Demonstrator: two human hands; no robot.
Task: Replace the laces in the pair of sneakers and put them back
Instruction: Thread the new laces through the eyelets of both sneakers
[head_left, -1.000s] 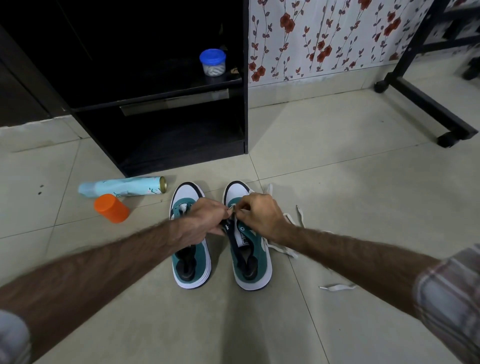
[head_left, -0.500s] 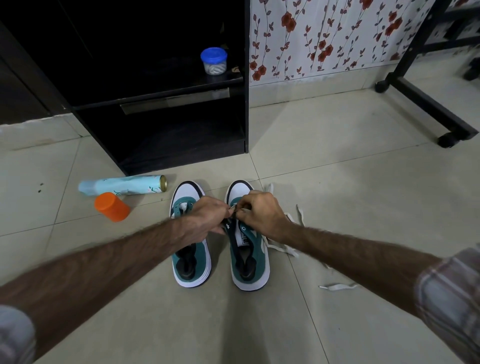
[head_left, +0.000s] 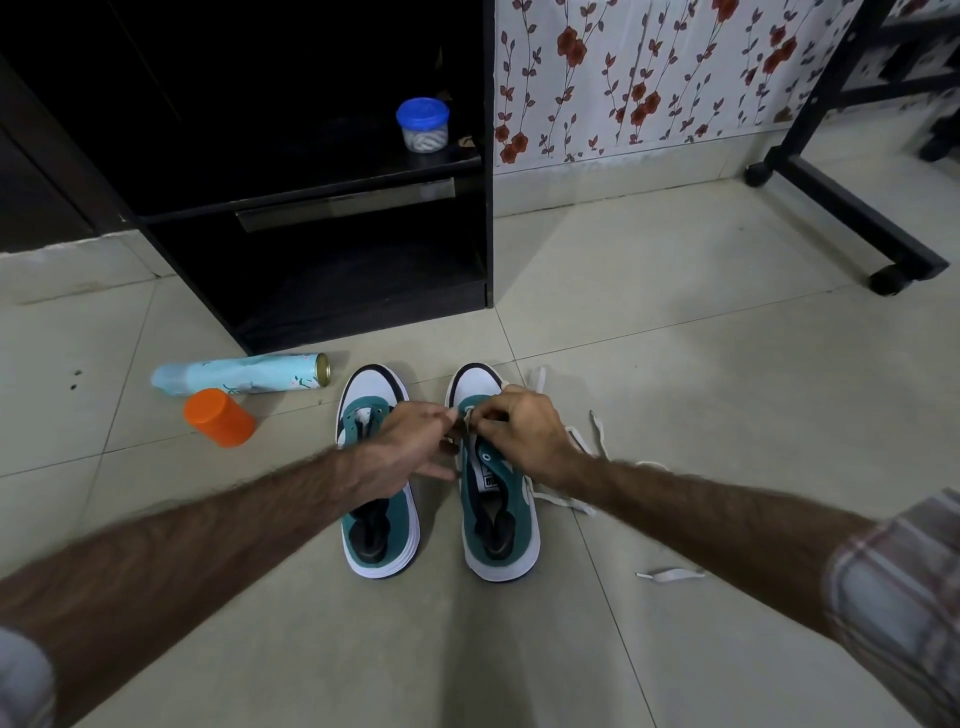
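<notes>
Two green and white sneakers stand side by side on the tiled floor, toes pointing away from me. The left sneaker has a few laces showing near its toe. Over the front eyelets of the right sneaker, my right hand pinches a white lace. The lace's loose length trails over the floor on that shoe's right. My left hand reaches across the left sneaker with fingers mostly extended, fingertips at the right shoe's inner edge beside the lace. What its fingertips hold is unclear.
A light blue spray can lies on the floor at the left, with an orange cap beside it. A black shelf unit stands behind the shoes, a blue-lidded jar on its shelf. A black wheeled frame is at the right.
My left hand's fingers have spread from a curled pinch. Both hands stay at the right sneaker's front eyelets. The sneakers have not moved.
</notes>
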